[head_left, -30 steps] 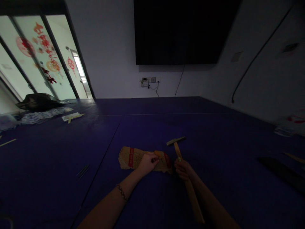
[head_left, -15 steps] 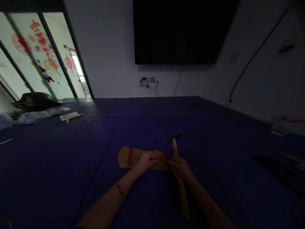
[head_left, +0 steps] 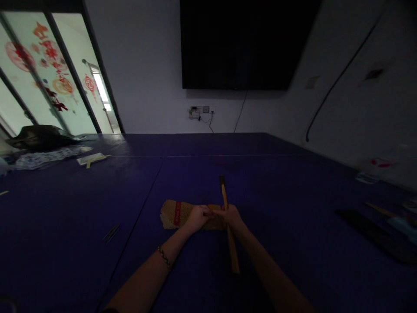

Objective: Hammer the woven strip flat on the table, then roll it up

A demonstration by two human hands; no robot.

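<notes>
A torn strip of brown cardboard [head_left: 168, 213] with a red printed band lies flat on the purple-blue surface. My left hand [head_left: 198, 218] rests on its right half, fingers pinched together; whatever they hold is too dark and small to make out. A hammer [head_left: 232, 250] with a wooden handle and dark head is gripped by my right hand [head_left: 232, 216], around the upper handle. Its head points away from me, and the handle's end reaches back toward me. The right hand's fingertips are close to those of the left, over the cardboard's right end.
Several thin metal pieces, perhaps nails [head_left: 111, 233], lie at left. A long black object [head_left: 371, 232] lies at right. Farther back left are a white item with yellow strips [head_left: 93, 159] and a dark bag [head_left: 44, 137]. A large black screen [head_left: 237, 48] hangs on the wall.
My right hand has moved left with the hammer, closer to my left hand. The hammer's head has swung left and turned. My left hand and the cardboard stay nearly in place.
</notes>
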